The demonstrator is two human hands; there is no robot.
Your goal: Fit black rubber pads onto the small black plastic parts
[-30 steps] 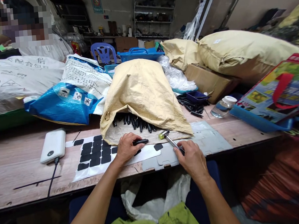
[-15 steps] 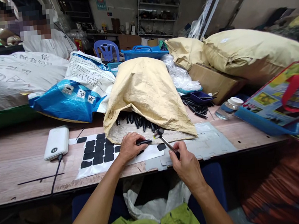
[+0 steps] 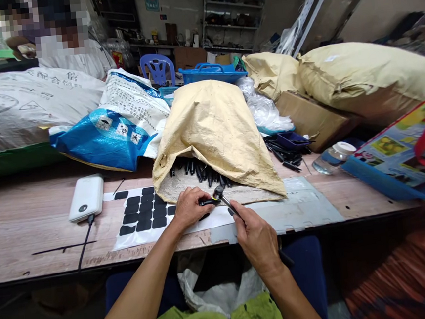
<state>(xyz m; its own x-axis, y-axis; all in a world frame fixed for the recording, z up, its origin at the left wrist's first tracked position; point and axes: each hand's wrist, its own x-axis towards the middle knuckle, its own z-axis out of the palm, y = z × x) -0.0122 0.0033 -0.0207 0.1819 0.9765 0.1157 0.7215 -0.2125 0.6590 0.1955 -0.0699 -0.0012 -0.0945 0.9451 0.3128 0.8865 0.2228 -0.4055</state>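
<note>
A black tube lies nearly level at the near edge of the sack, over its folded-out lip, one end pointing right. The left hand has its grip clamped on the other end, fingers curled over it, probably to steady the tube while leaving the free end clear.

The hammer comes in from the right, its head at that free end; whether they touch, I cannot tell. The right hand has its grip closed around the handle, forefinger laid along it, likely for fine control of the head. A dark end shows past the wrist, apparently the handle's butt.

More black tubes fill the sack's mouth, which faces the person, presumably so that they lie within easy reach. Under the left forearm and hand runs a white sheet of black patches; right of it a grey board lies flat on the bench.

Farther out, a power bank sits at left with its cable hanging over the edge. A jar stands at right, near a loose black pile.
</note>
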